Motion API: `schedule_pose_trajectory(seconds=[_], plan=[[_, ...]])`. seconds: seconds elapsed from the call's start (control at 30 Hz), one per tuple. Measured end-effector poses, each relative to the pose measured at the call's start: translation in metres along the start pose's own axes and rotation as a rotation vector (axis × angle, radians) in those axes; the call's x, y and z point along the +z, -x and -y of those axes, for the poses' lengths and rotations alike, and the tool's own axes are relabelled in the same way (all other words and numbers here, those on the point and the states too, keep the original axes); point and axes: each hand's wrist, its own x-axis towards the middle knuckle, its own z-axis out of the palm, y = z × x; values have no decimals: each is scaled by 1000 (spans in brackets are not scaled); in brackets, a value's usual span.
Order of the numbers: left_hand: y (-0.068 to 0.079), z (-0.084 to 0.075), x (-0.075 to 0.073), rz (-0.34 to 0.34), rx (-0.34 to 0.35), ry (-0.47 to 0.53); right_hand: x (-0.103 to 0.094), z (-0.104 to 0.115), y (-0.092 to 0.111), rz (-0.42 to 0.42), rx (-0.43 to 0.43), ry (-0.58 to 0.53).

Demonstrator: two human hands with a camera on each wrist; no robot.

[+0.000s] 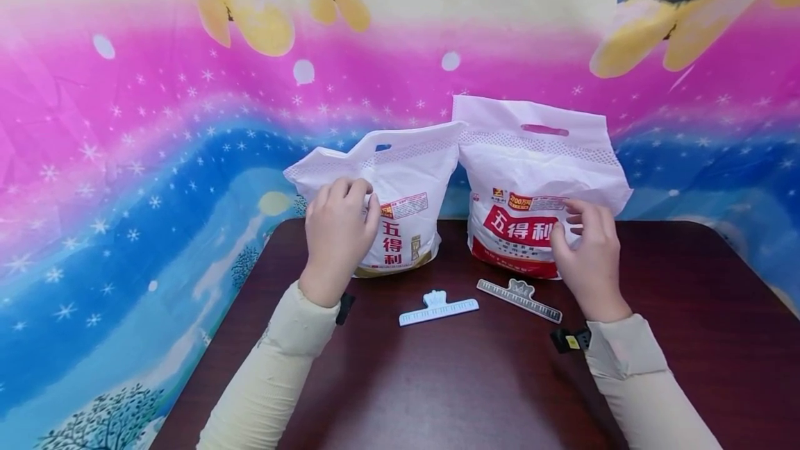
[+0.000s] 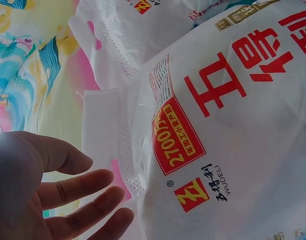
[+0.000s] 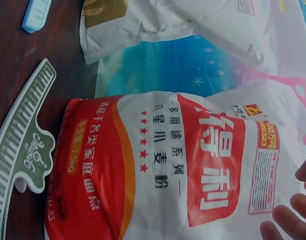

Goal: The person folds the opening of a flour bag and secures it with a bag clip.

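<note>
While its fingers are spread and a little bent, the left hand (image 1: pixel 340 224) grasps nothing; it is in front of the left side of the left bag (image 1: pixel 403 189), and whether the fingertips touch it, I cannot tell. The right hand (image 1: pixel 590 248) is likewise released, with loosely bent fingers before the right side of the right bag (image 1: pixel 531 182); here also the contact is not certain. Both bags stand upright, side by side, near the far edge of the desk (image 1: pixel 437 380), the left one closer to its far left corner. The left bag is white with red characters and a gold band at its foot; the right bag is white with a red label and a red foot. Each has a handle slot at the top. Nearer to the front edge than the bags lie the blue clip (image 1: pixel 440 309) and the dark clip (image 1: pixel 521 297), near each other; the dark one is just before the right bag. Behind the far edge hangs a pink and blue backdrop (image 1: pixel 156 158) with snowflakes.
</note>
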Motion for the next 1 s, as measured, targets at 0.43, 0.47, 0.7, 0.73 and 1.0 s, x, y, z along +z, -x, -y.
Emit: schedule_pose_trajectory(seconds=[0.43, 0.47, 0.7, 0.73, 1.0], plan=[[-9, -8, 1, -47, 76, 46, 13, 11, -3, 24, -18, -49], [-10, -9, 0, -54, 87, 50, 14, 12, -3, 26, -18, -55], [-17, -7, 1, -78, 148, 55, 22, 15, -4, 19, -28, -103], [-17, -7, 1, -78, 154, 50, 24, 15, -4, 18, -36, -107], [-22, -9, -2, -92, 211, 45, 32, 23, -2, 29, -74, -136]])
